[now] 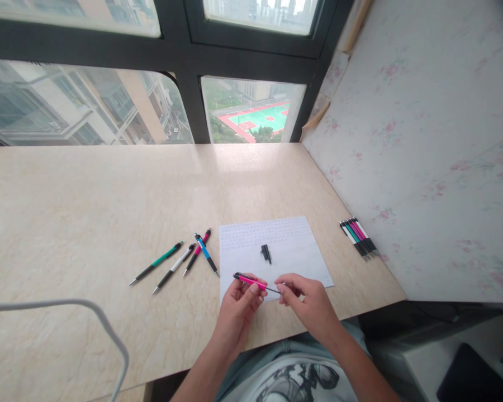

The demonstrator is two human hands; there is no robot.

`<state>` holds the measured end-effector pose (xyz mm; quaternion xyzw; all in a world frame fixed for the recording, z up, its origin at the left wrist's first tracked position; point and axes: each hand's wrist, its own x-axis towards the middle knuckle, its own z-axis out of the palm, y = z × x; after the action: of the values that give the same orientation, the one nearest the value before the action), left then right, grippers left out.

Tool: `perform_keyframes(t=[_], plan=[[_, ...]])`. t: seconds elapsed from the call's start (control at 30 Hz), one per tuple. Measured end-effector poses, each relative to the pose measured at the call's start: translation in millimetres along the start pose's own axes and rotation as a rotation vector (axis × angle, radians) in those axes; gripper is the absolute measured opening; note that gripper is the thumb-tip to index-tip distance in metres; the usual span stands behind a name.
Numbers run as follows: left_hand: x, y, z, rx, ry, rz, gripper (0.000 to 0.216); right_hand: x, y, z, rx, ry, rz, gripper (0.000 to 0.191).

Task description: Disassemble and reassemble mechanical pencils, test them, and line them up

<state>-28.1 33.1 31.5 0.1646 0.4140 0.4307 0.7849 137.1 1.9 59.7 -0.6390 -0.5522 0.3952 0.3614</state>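
Over the lower part of a written sheet of paper (268, 229), my left hand (241, 304) is closed around a pink pen barrel (254, 281) with a black clip end pointing left. A thin dark refill (272, 290) sticks out of the barrel's right end. My right hand (305, 296) pinches the far end of that refill between thumb and fingertips. On the paper just above lie small black pen parts (266, 253), one of them with a pointed tip.
Left of the paper lie a green pen (157, 263), a white pen (174, 269), a pink pen (193, 262) and a blue pen (206, 254) crossing it. Several pens (358, 239) sit in a row by the right wall. A grey cable (96, 312) curves at lower left.
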Motion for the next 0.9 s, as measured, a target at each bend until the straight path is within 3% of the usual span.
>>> perform_keyframes(t=[0.43,0.73,0.8,0.9], plan=[[2.0,-0.2,-3.2,-0.047,-0.016,-0.017,0.027,2.2,5.9,7.1,-0.093,0.022,-0.073,0.021],[7.6,-1.0,-10.3,-0.240,0.032,-0.060,0.019,6.3,9.9,-2.4,0.356,-0.117,0.115,0.048],[8.9,0.3,-11.5,-0.280,0.032,-0.060,0.016,14.8,17.3,-4.8,0.240,-0.076,0.122,0.042],[9.8,1.7,-12.0,-0.309,0.020,-0.059,0.013,32.9,30.6,-3.5,-0.113,0.036,0.040,0.023]])
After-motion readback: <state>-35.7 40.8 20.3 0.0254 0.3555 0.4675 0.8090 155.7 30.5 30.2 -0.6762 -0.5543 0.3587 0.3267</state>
